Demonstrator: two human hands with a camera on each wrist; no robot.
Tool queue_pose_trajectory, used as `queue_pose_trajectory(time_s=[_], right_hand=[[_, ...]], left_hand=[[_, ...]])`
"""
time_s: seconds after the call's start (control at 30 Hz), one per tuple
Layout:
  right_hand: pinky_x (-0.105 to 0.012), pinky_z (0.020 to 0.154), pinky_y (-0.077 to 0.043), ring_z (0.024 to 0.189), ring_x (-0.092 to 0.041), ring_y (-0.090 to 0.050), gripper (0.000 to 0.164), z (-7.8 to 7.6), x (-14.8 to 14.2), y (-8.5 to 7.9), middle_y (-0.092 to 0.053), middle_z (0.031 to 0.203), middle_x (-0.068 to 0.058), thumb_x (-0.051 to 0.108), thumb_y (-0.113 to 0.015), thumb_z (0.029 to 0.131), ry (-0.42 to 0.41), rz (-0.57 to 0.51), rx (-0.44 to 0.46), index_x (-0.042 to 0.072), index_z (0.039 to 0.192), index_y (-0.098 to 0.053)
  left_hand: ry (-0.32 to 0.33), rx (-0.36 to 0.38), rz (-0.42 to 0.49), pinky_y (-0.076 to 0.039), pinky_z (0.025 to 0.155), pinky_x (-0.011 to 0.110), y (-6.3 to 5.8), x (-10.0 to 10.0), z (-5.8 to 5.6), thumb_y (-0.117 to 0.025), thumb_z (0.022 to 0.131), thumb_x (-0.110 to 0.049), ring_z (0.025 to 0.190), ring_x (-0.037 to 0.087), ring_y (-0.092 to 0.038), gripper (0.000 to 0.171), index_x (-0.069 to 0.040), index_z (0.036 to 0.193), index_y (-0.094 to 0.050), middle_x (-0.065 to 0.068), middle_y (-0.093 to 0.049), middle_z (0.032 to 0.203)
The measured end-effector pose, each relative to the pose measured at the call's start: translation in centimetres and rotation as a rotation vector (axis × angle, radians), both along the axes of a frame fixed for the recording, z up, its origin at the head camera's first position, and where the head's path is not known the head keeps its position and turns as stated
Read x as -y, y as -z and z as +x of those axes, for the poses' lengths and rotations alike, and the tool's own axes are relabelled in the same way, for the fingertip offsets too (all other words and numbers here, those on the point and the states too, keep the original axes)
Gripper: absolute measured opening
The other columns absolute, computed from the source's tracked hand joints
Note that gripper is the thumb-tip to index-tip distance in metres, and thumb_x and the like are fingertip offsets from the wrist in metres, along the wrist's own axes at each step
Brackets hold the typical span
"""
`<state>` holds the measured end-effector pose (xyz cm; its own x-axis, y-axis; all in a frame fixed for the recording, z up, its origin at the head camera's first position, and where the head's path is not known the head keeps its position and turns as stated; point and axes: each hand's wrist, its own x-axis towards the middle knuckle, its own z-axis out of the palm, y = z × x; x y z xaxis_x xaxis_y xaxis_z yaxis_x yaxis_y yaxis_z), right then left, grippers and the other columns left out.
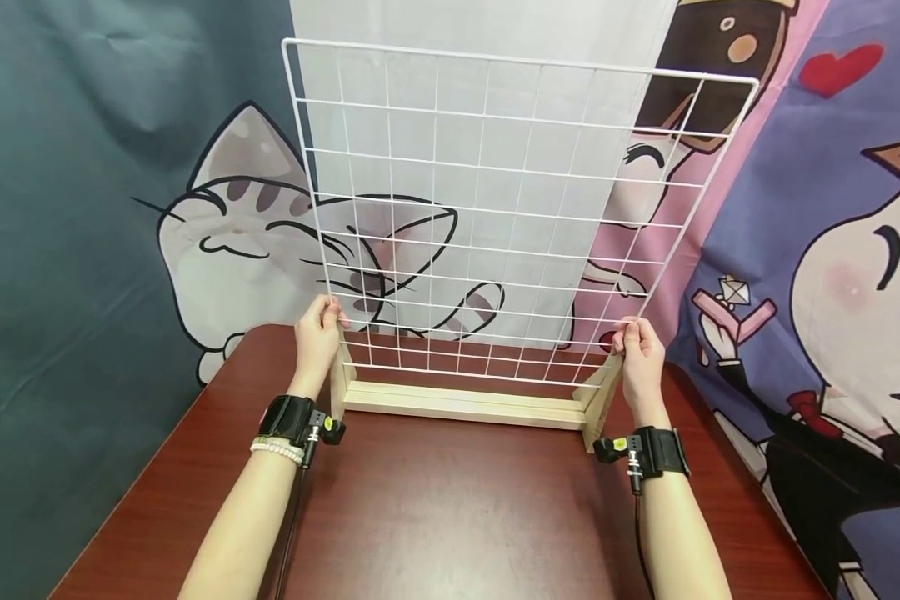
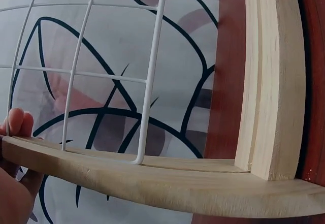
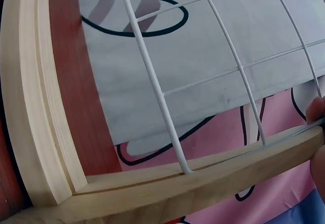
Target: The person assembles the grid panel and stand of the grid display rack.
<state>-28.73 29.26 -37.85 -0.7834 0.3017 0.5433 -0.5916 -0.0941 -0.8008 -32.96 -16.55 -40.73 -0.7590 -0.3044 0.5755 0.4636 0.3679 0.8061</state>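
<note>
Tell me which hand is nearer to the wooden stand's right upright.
Right. The right hand holds the upper end of the right upright; the left hand is across the wooden stand, holding the upper end of the left upright.

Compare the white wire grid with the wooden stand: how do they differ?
The white wire grid is an open mesh; the wooden stand is solid pieces. The grid rises tall, while the stand is low. The stand rests on the table; the grid's bottom edge is raised off it. Both are pale.
</note>
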Motion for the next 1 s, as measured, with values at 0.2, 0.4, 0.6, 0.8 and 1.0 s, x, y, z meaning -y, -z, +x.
queue_pose_trajectory(time_s=[0.2,0.4,0.6,0.8,1.0], right_hand=[[-0.020,0.056,-0.040,0.057,-0.012,-0.042,0.029,-0.3,0.0,-0.1,-0.046,0.059,0.001,0.008,-0.040,0.102,-0.002,0.005,-0.024,-0.018,0.093,-0.047],[-0.018,0.056,-0.041,0.057,-0.010,-0.044,0.023,-1.1,-0.7,1.0,-0.047,0.060,0.001,0.008,-0.041,0.101,0.003,-0.021,-0.021,-0.003,0.089,-0.057],[-0.020,0.056,-0.044,0.056,-0.013,-0.046,0.020,-0.9,-1.3,1.9,-0.049,0.059,-0.001,0.009,-0.043,0.101,-0.041,-0.039,-0.053,0.000,0.093,-0.059],[-0.020,0.057,-0.043,0.056,-0.012,-0.048,0.015,-1.0,-1.3,1.6,-0.050,0.060,-0.001,0.013,-0.046,0.100,-0.040,-0.059,-0.088,0.006,0.097,-0.060],[-0.017,0.055,-0.038,0.054,-0.010,-0.048,0.017,-0.9,-0.8,2.1,-0.050,0.057,-0.001,0.010,-0.046,0.100,0.016,-0.079,-0.071,0.001,0.093,-0.059]], left_hand=[[-0.040,-0.011,-0.023,-0.043,0.065,0.009,0.1,0.0,-0.3,-0.052,0.099,-0.012,0.065,-0.004,-0.057,0.016,0.001,0.094,-0.061,0.021,-0.067,0.077],[-0.033,-0.007,-0.053,-0.043,0.068,0.010,0.3,0.1,-0.2,-0.051,0.100,-0.014,0.071,0.016,-0.063,0.018,0.001,0.095,-0.060,0.019,-0.068,0.079],[-0.059,-0.004,-0.081,-0.039,0.066,0.011,0.9,0.1,0.3,-0.048,0.102,-0.014,0.072,0.020,-0.061,0.020,0.001,0.096,-0.059,0.018,-0.068,0.080],[-0.052,-0.007,-0.072,-0.039,0.067,0.013,0.8,-0.2,0.2,-0.044,0.104,-0.021,0.074,0.015,-0.057,0.025,-0.001,0.094,-0.057,0.017,-0.067,0.082],[-0.067,-0.002,-0.055,-0.040,0.071,0.015,1.2,-0.1,0.5,-0.045,0.103,-0.023,0.078,0.016,-0.060,0.028,-0.002,0.092,-0.059,0.017,-0.068,0.083]])
